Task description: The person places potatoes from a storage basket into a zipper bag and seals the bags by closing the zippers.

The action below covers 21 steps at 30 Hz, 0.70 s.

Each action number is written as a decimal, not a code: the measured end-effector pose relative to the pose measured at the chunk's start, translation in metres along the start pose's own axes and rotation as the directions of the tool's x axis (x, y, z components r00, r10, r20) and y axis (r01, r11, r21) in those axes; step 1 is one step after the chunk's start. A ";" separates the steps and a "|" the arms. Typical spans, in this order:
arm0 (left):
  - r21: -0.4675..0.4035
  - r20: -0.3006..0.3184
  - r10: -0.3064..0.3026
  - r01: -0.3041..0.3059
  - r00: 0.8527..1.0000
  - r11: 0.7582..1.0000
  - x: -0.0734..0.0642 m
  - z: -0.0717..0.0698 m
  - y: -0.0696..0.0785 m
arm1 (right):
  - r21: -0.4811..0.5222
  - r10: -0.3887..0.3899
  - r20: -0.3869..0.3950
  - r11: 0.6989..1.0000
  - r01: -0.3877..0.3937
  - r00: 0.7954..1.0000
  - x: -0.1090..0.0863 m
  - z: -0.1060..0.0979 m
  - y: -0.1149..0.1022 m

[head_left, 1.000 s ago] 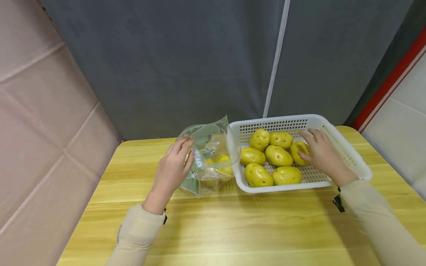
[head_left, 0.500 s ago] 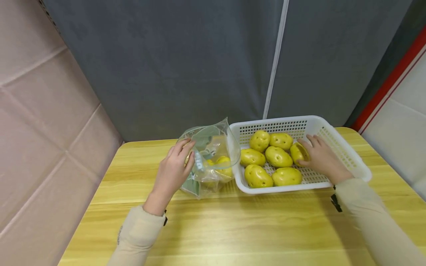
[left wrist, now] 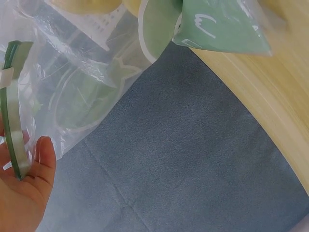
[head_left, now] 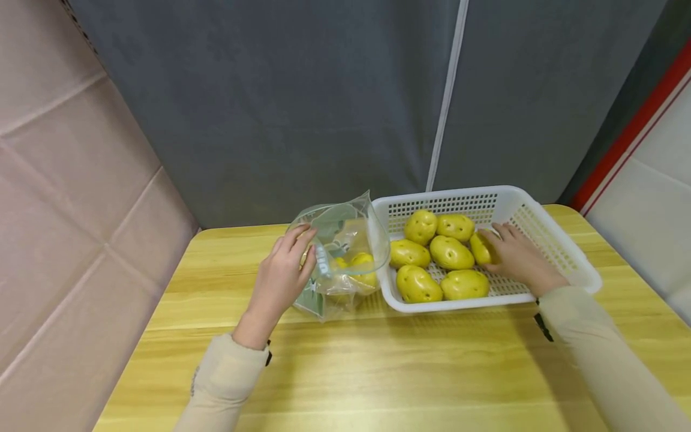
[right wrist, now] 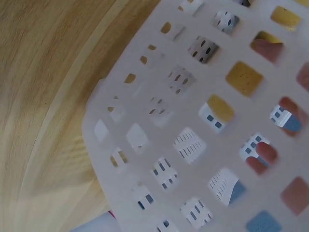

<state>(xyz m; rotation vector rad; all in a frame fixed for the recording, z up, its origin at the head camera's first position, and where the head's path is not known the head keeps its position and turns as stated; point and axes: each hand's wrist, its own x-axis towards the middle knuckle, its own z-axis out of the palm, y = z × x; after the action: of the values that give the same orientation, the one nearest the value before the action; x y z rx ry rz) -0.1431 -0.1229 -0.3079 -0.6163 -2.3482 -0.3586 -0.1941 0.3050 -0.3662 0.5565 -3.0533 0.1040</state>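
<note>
Head: left hand (head_left: pixel 278 270) grips the plastic bag's (head_left: pixel 341 243) left rim, fingers bent, presumably keeping the mouth wide; right hand (head_left: pixel 518 255) curls round the rightmost potato (head_left: pixel 480 248), the basket's right wall (head_left: pixel 547 240) leaving it room. Left wrist: thumb (left wrist: pixel 46 154) and fingers hold the zip strip (left wrist: pixel 15 130). Right wrist: fingertips (right wrist: pixel 266 152) show through holes; grip unclear

In the basket (head_left: pixel 557 241), room opens from 12 to 3 o'clock of the right hand (head_left: pixel 519 257), up to the perforated wall. Potatoes (head_left: pixel 452 252) crowd it from 7 to 10 o'clock, with narrow gaps between. The bag (head_left: pixel 345 227) gapes upward, passable from above; the left hand (head_left: pixel 281 270) occupies its 9 o'clock edge. Bare table (head_left: pixel 399 366) runs at 6 o'clock between the sleeves (head_left: pixel 229 372); the curtain (head_left: pixel 302 120) blocks 12 o'clock.
</note>
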 end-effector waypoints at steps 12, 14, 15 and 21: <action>-0.011 -0.009 0.007 -0.007 1.000 1.000 0.000 0.004 -0.001 | 0.009 -0.006 0.064 1.000 0.005 0.998 0.000 0.001 0.001; -0.011 -0.012 0.010 -0.010 1.000 1.000 0.000 0.004 -0.001 | 0.015 -0.003 0.066 1.000 0.002 0.998 0.000 0.001 0.001; -0.010 -0.014 0.010 -0.010 1.000 1.000 0.000 0.004 -0.001 | 0.021 0.000 0.067 1.000 -0.001 0.998 0.001 0.001 0.001; -0.010 -0.003 -0.001 0.001 1.000 1.000 -0.001 0.004 -0.001 | 0.057 0.031 0.099 0.998 -0.037 0.995 0.000 0.000 0.000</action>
<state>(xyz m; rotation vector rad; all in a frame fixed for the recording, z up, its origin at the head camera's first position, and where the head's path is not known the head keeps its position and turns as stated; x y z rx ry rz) -0.1453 -0.1221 -0.3113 -0.6188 -2.3448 -0.3714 -0.1946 0.3052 -0.3662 0.5283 -3.1656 0.1723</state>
